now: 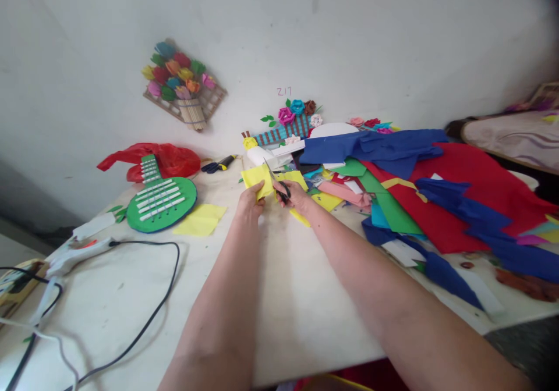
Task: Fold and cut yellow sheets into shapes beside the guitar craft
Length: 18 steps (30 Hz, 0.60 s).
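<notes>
A yellow paper piece (257, 178) is held up over the middle of the table by my left hand (252, 199), whose fingers are closed on its lower edge. My right hand (293, 195) grips black-handled scissors (283, 191), their blades pointing up and left at the right side of that paper. More yellow paper (292, 178) lies just behind and beside my right hand. Another yellow sheet (201, 219) rests on the table to the left, beside a green round craft piece (162, 203) with white strips.
A glue gun (78, 258) with a black cable lies at the left. Pliers (219, 163) and a red plastic bag (163, 158) are behind. Blue fabric-like sheets (371, 148), red sheets (454, 199) and scraps cover the right side. Paper flowers (177, 74) hang on the wall.
</notes>
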Each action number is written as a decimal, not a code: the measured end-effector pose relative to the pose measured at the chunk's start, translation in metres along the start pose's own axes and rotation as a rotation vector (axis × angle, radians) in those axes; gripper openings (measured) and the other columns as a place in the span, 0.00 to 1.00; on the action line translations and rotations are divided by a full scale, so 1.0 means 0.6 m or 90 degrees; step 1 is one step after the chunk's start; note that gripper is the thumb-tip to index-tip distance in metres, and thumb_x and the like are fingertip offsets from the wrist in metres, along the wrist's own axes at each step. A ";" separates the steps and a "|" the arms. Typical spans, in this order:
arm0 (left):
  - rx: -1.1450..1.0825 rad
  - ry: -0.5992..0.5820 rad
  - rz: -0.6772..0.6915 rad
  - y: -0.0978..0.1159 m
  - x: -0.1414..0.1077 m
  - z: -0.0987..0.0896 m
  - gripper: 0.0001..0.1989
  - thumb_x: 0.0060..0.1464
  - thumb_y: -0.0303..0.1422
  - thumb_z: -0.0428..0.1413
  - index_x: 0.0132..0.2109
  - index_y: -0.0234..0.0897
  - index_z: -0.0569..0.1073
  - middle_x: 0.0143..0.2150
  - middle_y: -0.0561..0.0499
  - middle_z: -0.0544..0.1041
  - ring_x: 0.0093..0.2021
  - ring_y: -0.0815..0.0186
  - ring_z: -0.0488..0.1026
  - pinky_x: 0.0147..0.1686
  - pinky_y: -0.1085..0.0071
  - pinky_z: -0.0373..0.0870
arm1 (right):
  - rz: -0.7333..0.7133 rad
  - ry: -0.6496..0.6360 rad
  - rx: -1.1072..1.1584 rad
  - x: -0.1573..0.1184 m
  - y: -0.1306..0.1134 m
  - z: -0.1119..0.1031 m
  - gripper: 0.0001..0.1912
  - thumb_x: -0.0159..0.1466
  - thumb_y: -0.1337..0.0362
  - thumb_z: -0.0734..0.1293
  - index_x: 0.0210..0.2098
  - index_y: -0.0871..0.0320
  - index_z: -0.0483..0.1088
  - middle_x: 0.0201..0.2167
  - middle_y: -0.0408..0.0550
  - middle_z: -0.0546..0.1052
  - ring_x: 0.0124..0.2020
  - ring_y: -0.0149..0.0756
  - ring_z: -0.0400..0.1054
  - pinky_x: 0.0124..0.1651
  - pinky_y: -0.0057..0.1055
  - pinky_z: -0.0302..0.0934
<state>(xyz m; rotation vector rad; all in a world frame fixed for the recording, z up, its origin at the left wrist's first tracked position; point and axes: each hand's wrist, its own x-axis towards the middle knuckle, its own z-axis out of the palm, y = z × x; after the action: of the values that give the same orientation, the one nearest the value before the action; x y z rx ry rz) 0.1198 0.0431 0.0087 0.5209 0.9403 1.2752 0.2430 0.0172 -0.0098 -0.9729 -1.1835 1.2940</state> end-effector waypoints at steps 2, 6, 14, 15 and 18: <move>-0.001 -0.002 0.000 -0.001 0.000 -0.001 0.06 0.43 0.22 0.56 0.28 0.33 0.66 0.19 0.54 0.65 0.13 0.79 0.55 0.08 0.82 0.40 | -0.005 -0.003 0.002 0.000 -0.001 0.000 0.20 0.50 0.48 0.68 0.23 0.59 0.62 0.12 0.38 0.66 0.10 0.22 0.57 0.12 0.19 0.48; -0.005 -0.005 0.003 -0.001 -0.001 -0.001 0.06 0.43 0.22 0.57 0.28 0.33 0.66 0.20 0.54 0.65 0.13 0.79 0.56 0.08 0.83 0.41 | -0.002 -0.003 -0.005 -0.001 -0.005 0.002 0.20 0.50 0.49 0.68 0.23 0.59 0.62 0.12 0.37 0.66 0.10 0.22 0.56 0.11 0.19 0.46; -0.013 -0.003 0.002 -0.002 -0.001 -0.002 0.06 0.43 0.21 0.57 0.28 0.32 0.66 0.21 0.53 0.66 0.13 0.79 0.55 0.08 0.82 0.41 | 0.002 0.002 -0.005 0.006 0.000 0.001 0.19 0.50 0.50 0.68 0.22 0.59 0.61 0.12 0.37 0.65 0.10 0.21 0.55 0.12 0.19 0.47; -0.010 -0.007 0.004 -0.002 -0.001 -0.002 0.06 0.43 0.21 0.56 0.28 0.32 0.66 0.20 0.54 0.66 0.13 0.79 0.55 0.08 0.82 0.41 | -0.001 0.002 -0.004 0.007 0.001 0.001 0.19 0.50 0.50 0.68 0.23 0.59 0.61 0.12 0.36 0.65 0.10 0.21 0.55 0.12 0.19 0.47; -0.030 0.010 -0.025 -0.001 0.000 -0.001 0.06 0.43 0.21 0.57 0.29 0.33 0.66 0.20 0.54 0.65 0.13 0.79 0.56 0.08 0.83 0.41 | -0.013 0.002 -0.003 0.009 0.004 0.000 0.20 0.50 0.49 0.68 0.22 0.59 0.61 0.12 0.36 0.64 0.10 0.20 0.54 0.13 0.19 0.47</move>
<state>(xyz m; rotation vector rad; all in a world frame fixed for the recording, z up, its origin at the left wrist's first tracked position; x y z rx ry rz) 0.1197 0.0425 0.0077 0.4537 0.9270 1.2643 0.2422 0.0225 -0.0117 -0.9637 -1.1918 1.2742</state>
